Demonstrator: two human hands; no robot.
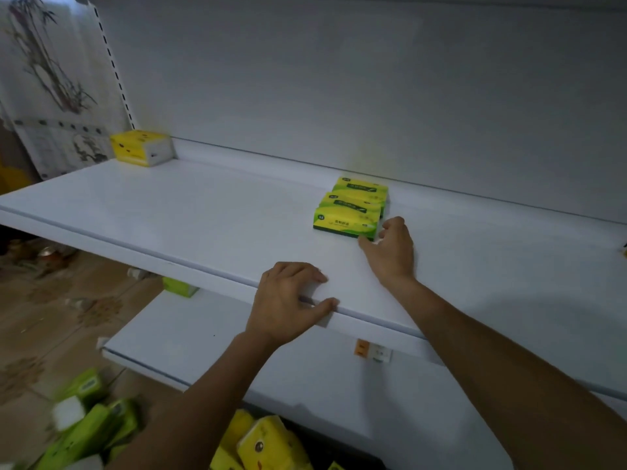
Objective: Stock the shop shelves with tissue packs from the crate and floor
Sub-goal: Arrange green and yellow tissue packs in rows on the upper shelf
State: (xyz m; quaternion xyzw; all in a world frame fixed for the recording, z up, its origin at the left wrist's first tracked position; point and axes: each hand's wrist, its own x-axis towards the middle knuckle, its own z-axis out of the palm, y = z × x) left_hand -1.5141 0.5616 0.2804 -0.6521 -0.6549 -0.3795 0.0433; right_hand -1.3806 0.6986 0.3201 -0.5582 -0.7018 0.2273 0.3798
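Observation:
Three green tissue packs lie in a row on the white upper shelf, running from the back panel forward. My right hand holds the right end of the front green tissue pack, thumb at its front corner and curled fingers at its side. My left hand rests on the shelf's front edge, fingers on top and thumb along the lip, holding nothing. A yellow tissue pack sits at the shelf's back left corner.
A lower shelf juts out below, with a green pack at its back left and a price tag above it. Green packs lie on the tiled floor at bottom left. Yellow packs fill a dark crate at bottom centre.

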